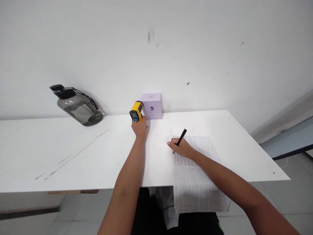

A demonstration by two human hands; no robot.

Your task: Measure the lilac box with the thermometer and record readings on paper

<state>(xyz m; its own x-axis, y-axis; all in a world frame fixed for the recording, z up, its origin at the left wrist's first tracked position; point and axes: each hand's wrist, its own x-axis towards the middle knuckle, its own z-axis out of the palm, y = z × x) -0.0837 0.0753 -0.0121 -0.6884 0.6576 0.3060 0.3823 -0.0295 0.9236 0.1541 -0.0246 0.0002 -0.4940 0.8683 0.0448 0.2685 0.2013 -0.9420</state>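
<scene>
My left hand [140, 128] is wrapped round the handle of a yellow and black infrared thermometer [137, 111], its small screen facing me. The thermometer stands upright just left of a light purple box [154, 109] with a dark purple emblem. In my right hand [182, 148] is a black pen [182, 137], its tip down at the left edge of a sheet of paper [198, 189]. Rows of handwriting cover the sheet. Its lower part hangs over the table's front edge, and my right forearm crosses it.
A grey see-through water bottle [79, 106] with a black cap stands at the back left of the white table [80, 147], near the wall. The table's front edge runs just above my lap. To the right, the tabletop ends at a slanted edge above the tiled floor.
</scene>
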